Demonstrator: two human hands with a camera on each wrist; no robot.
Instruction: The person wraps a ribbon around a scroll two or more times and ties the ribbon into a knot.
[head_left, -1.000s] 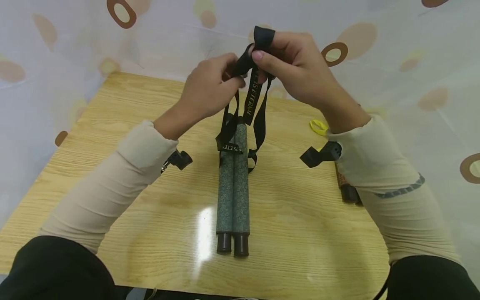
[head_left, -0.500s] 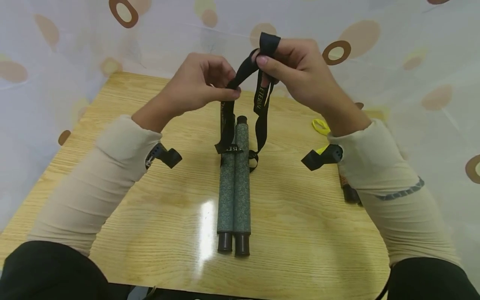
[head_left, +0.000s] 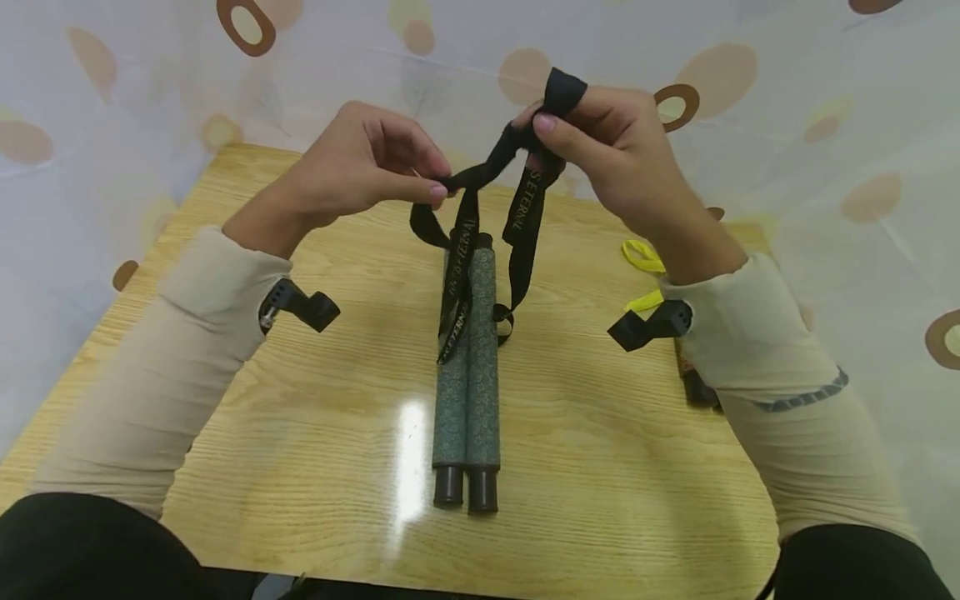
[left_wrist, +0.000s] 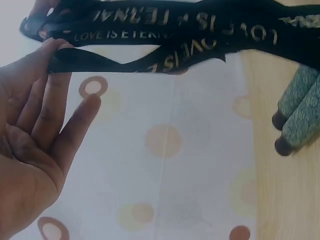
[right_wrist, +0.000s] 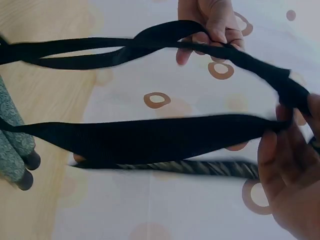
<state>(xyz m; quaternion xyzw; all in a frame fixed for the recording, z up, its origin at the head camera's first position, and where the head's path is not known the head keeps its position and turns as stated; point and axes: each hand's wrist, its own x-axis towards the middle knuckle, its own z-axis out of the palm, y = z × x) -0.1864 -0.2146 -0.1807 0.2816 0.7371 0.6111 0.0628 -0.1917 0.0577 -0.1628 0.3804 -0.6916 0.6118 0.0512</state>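
Note:
Two scrolls (head_left: pixel 483 367) in patterned green cloth with dark end knobs lie side by side on the table. A black ribbon (head_left: pixel 525 208) with gold lettering rises from them to both hands. My left hand (head_left: pixel 356 162) pinches one stretch of it between thumb and fingertips, with a loop hanging below. To the right and a little higher, my right hand (head_left: pixel 618 142) grips the ribbon at a bunched spot, and a short loop stands over its index finger. In the left wrist view the ribbon (left_wrist: pixel 200 35) reads "LOVE IS ETERNAL". Part of the scrolls' upper ends is hidden behind the ribbon.
Behind the right forearm, a yellow band (head_left: pixel 641 256) and a brown item with dark ends (head_left: pixel 697 390) lie partly hidden on the wooden table (head_left: pixel 585 467). A pale patterned cloth (head_left: pixel 465 50) hangs behind the table's far edge.
My left hand has moved left, drawing its stretch of ribbon out sideways from the right hand. My right hand has shifted slightly right. The ribbon end over the left scroll now hangs lower.

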